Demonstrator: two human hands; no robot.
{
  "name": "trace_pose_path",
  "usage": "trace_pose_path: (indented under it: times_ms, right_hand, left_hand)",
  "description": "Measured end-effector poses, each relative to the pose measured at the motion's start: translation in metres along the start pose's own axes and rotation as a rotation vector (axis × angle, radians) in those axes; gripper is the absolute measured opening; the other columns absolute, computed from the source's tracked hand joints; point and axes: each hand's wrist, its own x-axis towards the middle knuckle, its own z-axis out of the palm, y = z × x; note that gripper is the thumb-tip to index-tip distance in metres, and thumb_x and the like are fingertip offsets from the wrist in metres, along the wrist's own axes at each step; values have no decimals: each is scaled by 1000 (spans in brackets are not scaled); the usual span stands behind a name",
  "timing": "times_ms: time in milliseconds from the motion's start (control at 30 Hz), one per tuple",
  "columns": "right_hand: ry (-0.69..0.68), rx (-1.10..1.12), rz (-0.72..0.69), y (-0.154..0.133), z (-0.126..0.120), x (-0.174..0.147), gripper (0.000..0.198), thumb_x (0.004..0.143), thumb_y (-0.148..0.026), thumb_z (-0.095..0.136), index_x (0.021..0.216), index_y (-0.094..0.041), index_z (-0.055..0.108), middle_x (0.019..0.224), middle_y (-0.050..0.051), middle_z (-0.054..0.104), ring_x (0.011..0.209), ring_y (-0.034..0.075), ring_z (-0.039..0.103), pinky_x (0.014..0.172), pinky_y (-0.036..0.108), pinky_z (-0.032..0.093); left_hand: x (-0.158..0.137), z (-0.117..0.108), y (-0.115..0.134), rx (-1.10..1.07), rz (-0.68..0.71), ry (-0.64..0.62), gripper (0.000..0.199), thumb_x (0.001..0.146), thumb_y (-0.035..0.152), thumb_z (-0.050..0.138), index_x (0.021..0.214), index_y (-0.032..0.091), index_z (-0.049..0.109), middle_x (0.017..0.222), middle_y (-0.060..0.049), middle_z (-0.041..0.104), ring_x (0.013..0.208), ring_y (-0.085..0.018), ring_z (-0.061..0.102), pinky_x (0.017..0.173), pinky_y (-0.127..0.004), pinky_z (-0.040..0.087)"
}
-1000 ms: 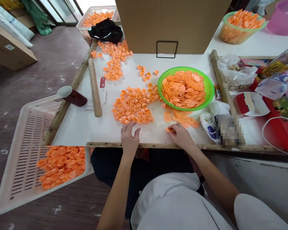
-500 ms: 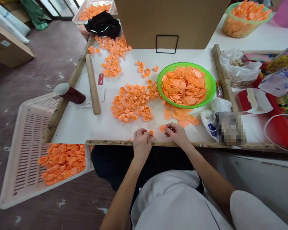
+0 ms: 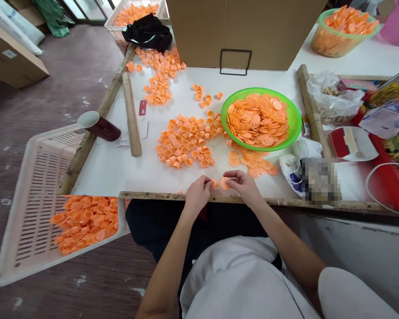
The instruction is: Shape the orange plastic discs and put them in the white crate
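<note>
Near the front edge of the white table, my left hand [image 3: 198,191] pinches a small orange plastic cup [image 3: 214,183] between thumb and fingers. A little to its right, my right hand [image 3: 242,185] holds a flat orange disc [image 3: 225,183] by its edge. Cup and disc are close but apart. Beyond my left hand lies a heap of small orange cups [image 3: 186,144]. Loose orange discs [image 3: 252,161] lie beyond my right hand, beside a green bowl [image 3: 297,128] heaped with more discs.
A wooden strip [image 3: 153,196] edges the table. A wooden bar [image 3: 132,117] and a dark red mug [image 3: 104,128] are at left. The white crate [image 3: 29,221] below holds orange pieces. A cardboard box [image 3: 246,31] stands behind. Bags and packets [image 3: 335,95] lie at right.
The disc in my right hand has tilted up to face me more. The cup in my left hand has turned. The whole view has shifted slightly.
</note>
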Motion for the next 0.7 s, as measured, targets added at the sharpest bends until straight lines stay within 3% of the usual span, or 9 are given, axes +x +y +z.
trace_pose_path:
  times_ms: [100, 300, 500, 600, 700]
  right_hand:
    - [-65, -134, 7, 3, 1, 3, 34, 71, -32, 74, 101, -19, 67, 102, 7, 70, 84, 17, 67, 76, 31, 55]
    - [-96, -243, -2, 4, 11, 5, 21, 70, -29, 69, 89, -19, 66, 87, 5, 70, 78, 18, 65, 67, 32, 54]
    - [-53, -212, -48, 2, 10, 5, 19, 71, -28, 66, 88, -19, 65, 85, 4, 68, 79, 17, 64, 77, 34, 53]
    - [-35, -208, -68, 4, 8, 7, 20, 72, -28, 66, 89, -19, 65, 86, 4, 68, 81, 17, 64, 79, 34, 51]
    - [-34, -217, -82, 6, 10, 8, 21, 72, -29, 67, 90, -19, 64, 86, 4, 67, 80, 17, 63, 77, 33, 51]
  left_hand:
    - [7, 4, 4, 107, -33, -30, 17, 93, 26, 44, 83, 21, 57, 83, -3, 66, 76, -18, 61, 68, -29, 41]
    - [12, 15, 0, 280, -61, 126, 5, 86, 22, 56, 89, 19, 58, 100, -8, 60, 81, -20, 62, 72, -30, 44]
    - [11, 14, -10, 69, 34, 200, 10, 90, 21, 47, 88, 19, 57, 91, -6, 61, 80, -18, 61, 76, -30, 46]
    - [7, 10, -8, -33, 75, 143, 16, 91, 32, 49, 88, 20, 59, 90, -4, 63, 72, -16, 60, 73, -29, 47]
    - [4, 8, -6, -14, 103, 106, 24, 93, 37, 45, 87, 20, 61, 89, -4, 65, 77, -17, 61, 75, -29, 46]
